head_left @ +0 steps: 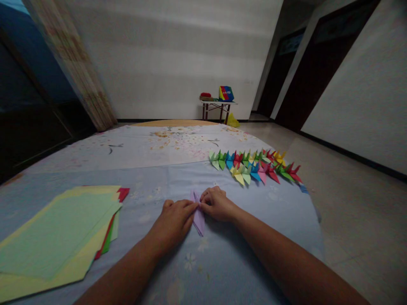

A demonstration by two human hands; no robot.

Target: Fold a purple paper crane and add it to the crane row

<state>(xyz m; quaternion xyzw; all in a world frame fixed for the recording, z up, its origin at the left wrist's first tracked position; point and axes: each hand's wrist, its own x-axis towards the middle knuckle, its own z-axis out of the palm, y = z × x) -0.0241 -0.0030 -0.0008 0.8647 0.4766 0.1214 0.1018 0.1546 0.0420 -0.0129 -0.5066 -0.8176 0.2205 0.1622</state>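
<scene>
A narrow, pointed piece of folded purple origami paper [199, 222] lies on the blue cloth in front of me. From its left side my left hand [176, 218] grips the middle, fingers together and fingertips on the paper. My right hand [216, 204] pinches the right edge with thumb and forefinger, the other fingers curled in. Both sets of fingertips nearly meet there and partly cover the folds. Beyond my right hand stand rows of folded paper cranes [246, 173] in green, blue, red, pink and yellow.
A stack of coloured paper sheets [63, 233], pale green on top, lies at the left. Flowered cloths cover the round table [178, 123]. Against the far wall a small side table [218, 102] holds a colourful box [226, 93]. Dark doors [321, 59] stand at the right.
</scene>
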